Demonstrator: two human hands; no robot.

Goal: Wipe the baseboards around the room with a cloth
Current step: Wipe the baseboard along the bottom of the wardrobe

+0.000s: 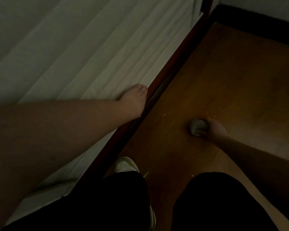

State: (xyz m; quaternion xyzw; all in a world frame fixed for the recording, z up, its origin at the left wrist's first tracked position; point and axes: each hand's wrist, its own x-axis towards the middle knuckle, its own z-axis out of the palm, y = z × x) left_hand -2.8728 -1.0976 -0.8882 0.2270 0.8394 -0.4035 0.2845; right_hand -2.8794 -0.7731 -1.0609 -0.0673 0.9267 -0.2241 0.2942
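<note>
The room is dim. My right hand (213, 129) is closed around a small bunched pale cloth (198, 128), low over the wooden floor (232, 80). My left hand (134, 101) rests flat on the edge of a white mattress (90, 47), fingers curled over its side above the dark red bed frame (170, 70). A dark baseboard (257, 25) runs along the white wall at the top right, well beyond the cloth.
The bed fills the left half of the view, its frame running diagonally. My legs in black shorts and a white shoe (126, 165) are at the bottom. Small crumbs lie on the floor strip between bed and wall.
</note>
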